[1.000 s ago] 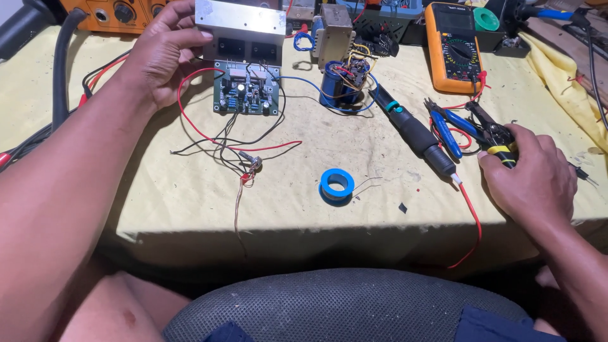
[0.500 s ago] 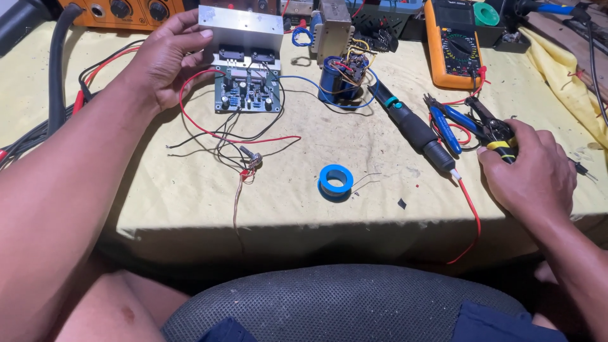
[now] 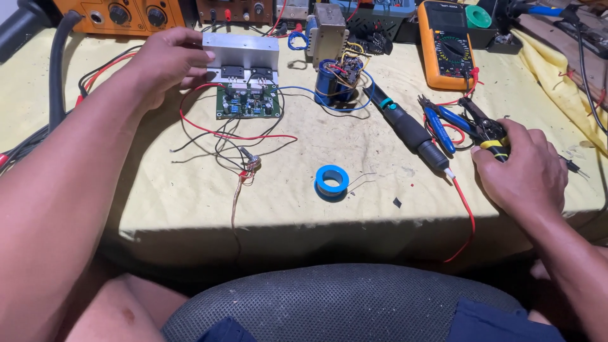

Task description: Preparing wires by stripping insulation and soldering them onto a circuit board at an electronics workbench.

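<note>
Our left hand (image 3: 168,63) is clamped on the left end of the heatsink (image 3: 240,52), fingers over its top edge, thumb side hidden. The heatsink sits at 11 o'clock on the yellow table (image 3: 158,190), with the green board (image 3: 247,101) fixed along its near edge. We judge the pair rigid and fairly heavy at the metal block; the board is fragile, so hold the bare aluminium ends, not the components or trailing wires (image 3: 215,136).

Our right hand (image 3: 522,168) at 3 o'clock is closed on the yellow handles of the pliers (image 3: 487,130), jaws pointing to 11. Hard steel, easy to grip, handles may slip a little.

Blue cutters (image 3: 440,120) lie just beside the pliers. Soldering iron (image 3: 405,126) at 1 o'clock, blue tape roll (image 3: 331,181) mid-table, capacitors (image 3: 335,82) and multimeter (image 3: 446,44) toward 12–1.
</note>
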